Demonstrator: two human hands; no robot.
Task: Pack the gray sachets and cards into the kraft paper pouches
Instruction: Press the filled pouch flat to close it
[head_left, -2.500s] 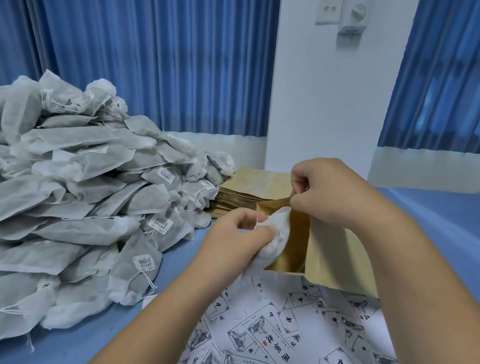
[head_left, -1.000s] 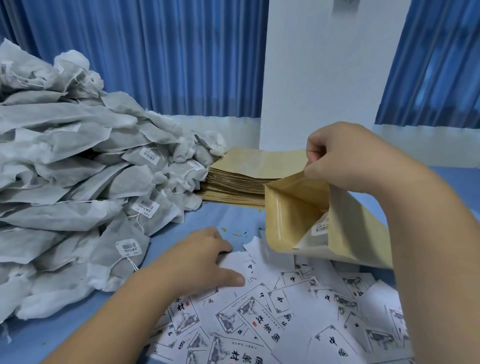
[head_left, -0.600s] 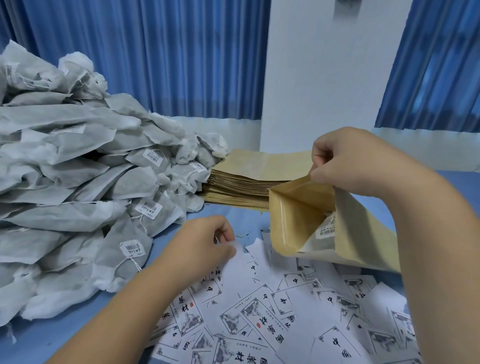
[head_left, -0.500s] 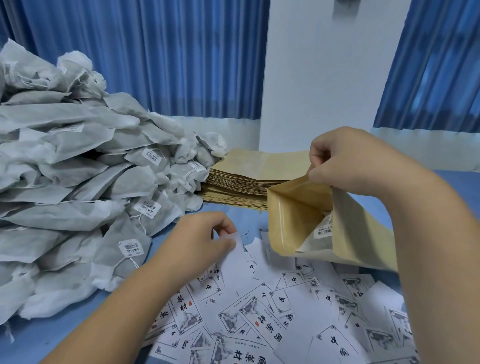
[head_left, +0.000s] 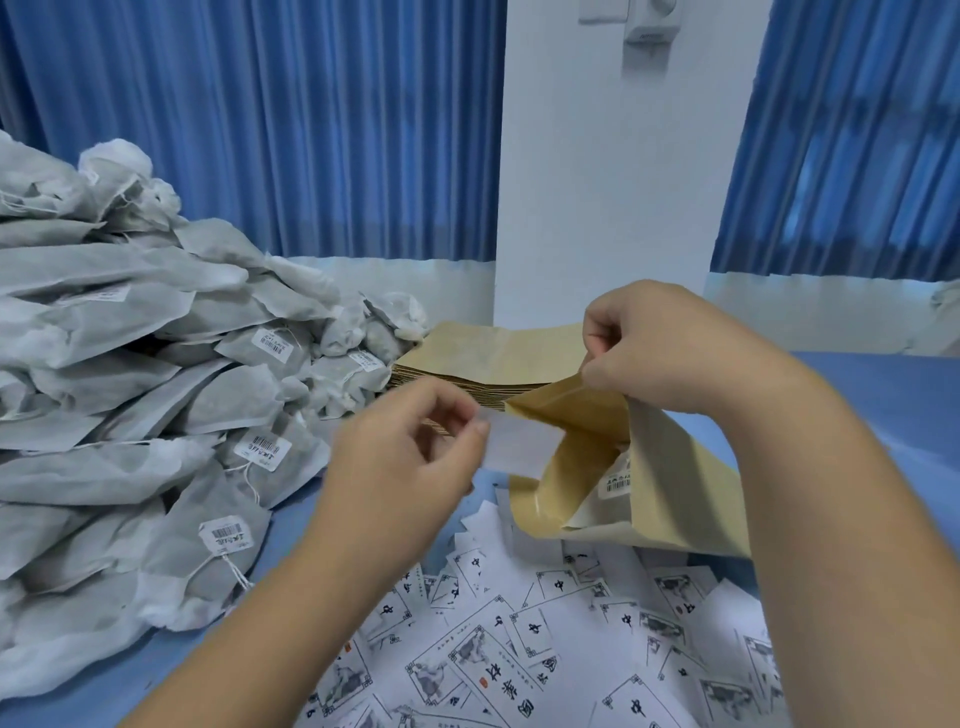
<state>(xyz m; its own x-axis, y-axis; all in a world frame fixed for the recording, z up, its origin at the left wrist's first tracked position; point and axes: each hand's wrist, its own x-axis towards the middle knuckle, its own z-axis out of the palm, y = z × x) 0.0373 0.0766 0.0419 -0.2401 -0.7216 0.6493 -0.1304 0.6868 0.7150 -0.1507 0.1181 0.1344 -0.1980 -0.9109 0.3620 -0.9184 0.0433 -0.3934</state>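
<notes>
A: Your left hand (head_left: 410, 467) is raised over the blue counter (head_left: 883, 405). Its thumb and forefinger are nipped together on a small white paper card (head_left: 519, 447), blank side toward you, and the other fingers curl loosely.

B: Your right hand (head_left: 670, 353) pinches the top edge of the open tan kraft paper pouch (head_left: 675, 488). It holds the mouth wide and turned toward your left hand. The pouch slopes down to your right.

A: The card's far end reaches the left lip of the pouch's mouth. I cannot tell whether it has passed inside.

B: Inside the pouch you have one gray fabric sachet (head_left: 592, 506), and its white barcode label shows through the mouth.

A: To your left, the big heap of gray tagged sachets (head_left: 130, 415) is piled high on the counter, with strings and labels hanging out.

B: Behind your hands, just beside that heap, the flat stack of kraft paper pouches (head_left: 493, 358) lies near the foot of the white wall (head_left: 613, 208).

A: Under your forearms, the loose spread of white printed cards (head_left: 493, 649) covers the near counter, overlapping. The pouch you hold hangs over its far edge.

B: Blue pleated curtains (head_left: 311, 130) hang on both sides of the wall.
</notes>
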